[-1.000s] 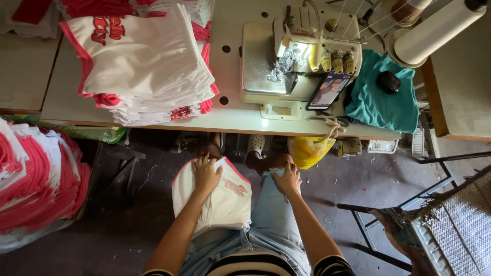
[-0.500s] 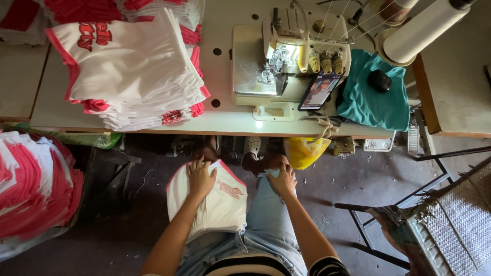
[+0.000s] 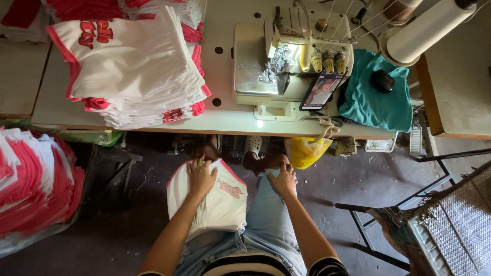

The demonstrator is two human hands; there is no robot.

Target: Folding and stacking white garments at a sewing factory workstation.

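My left hand [image 3: 200, 176] lies flat, fingers apart, on a small pile of white garment pieces with pink edging [image 3: 220, 204] resting on my left thigh. My right hand [image 3: 284, 180] rests on my right knee over the denim shorts [image 3: 266, 220], fingers curled down, holding nothing that I can see. Both hands are below the edge of the sewing table [image 3: 225, 120].
A sewing machine [image 3: 286, 61] with a lit needle area stands on the table, a phone [image 3: 319, 91] leaning on it. A tall stack of white and red garments [image 3: 133, 71] sits at the table's left, a teal cloth [image 3: 376, 97] at right. Another garment heap [image 3: 30, 184] lies left; a metal chair frame [image 3: 399, 225] right.
The view has shifted slightly. My hands remain on the pile and my knee with hardly any movement.
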